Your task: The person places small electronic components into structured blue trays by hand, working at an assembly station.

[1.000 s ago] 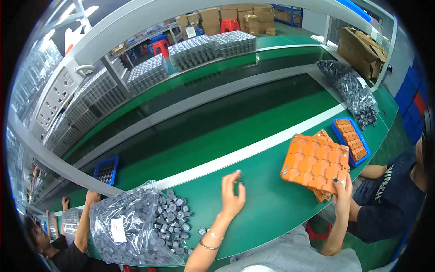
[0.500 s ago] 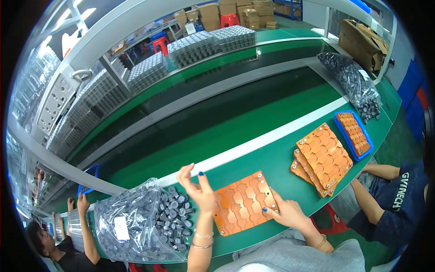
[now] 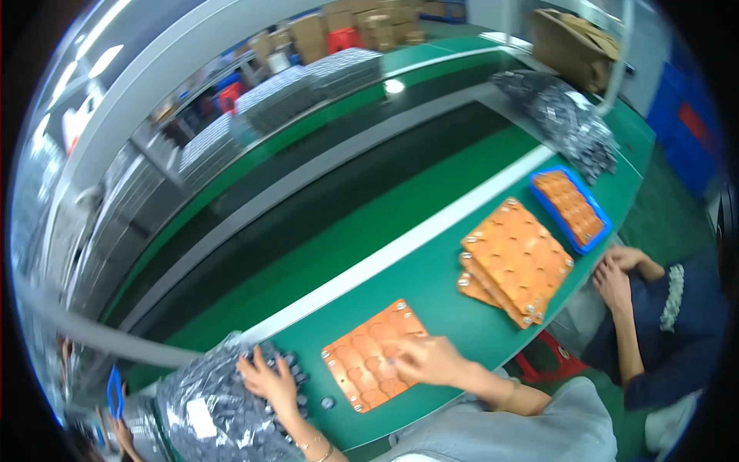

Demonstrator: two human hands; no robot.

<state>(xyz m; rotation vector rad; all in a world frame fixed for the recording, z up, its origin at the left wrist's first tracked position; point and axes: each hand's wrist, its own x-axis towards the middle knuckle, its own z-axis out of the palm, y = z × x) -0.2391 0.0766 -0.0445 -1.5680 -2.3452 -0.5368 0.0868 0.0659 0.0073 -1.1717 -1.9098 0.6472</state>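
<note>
An orange plate with rows of shaped recesses and metal studs at its corners lies on the green table. Over its middle is my right hand, fingers curled in toward the recesses; blur hides whatever is between the fingertips. My left hand has its fingers spread at the mouth of a clear plastic bag of small dark grey parts. Several parts spill out beside that hand. One loose grey part rests on the table by the plate's left edge.
Stacked orange plates stand to the right, beside a blue tray holding another orange piece. Farther back lies a second bag of dark parts. A conveyor runs behind the table. A co-worker's hands are at the right.
My left hand has moved left and down from beside the plate to the bag. My right hand has shifted from the plate's right edge over its middle. The whole view has shifted.
</note>
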